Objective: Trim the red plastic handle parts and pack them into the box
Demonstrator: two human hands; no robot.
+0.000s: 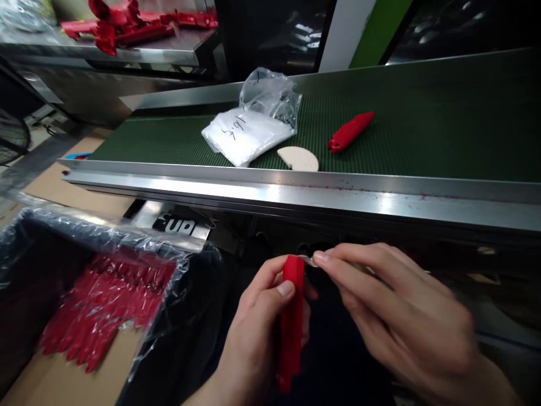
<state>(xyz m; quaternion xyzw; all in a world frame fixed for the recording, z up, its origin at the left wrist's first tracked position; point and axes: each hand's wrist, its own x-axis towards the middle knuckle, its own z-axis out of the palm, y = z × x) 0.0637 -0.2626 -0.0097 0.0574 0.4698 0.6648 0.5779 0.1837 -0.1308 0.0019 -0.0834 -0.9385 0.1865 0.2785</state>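
My left hand [257,321] is closed around a long red plastic part [292,316], held upright with the thumb on its near face. Close to its top end, my right hand [397,304] pinches a small thin metal blade [309,261], whose tip meets the part's upper right edge. Most of the blade is hidden by the fingers, so its handle cannot be made out. On the green conveyor belt [422,124] beyond my hands lies another red plastic part [351,132].
A clear bag with white contents [249,132] and a cut cream disc [301,158] lie on the belt behind its metal rail [262,183]. At lower left, a plastic-lined box [169,310] holds several red parts. More red pieces [127,25] sit on a metal table behind.
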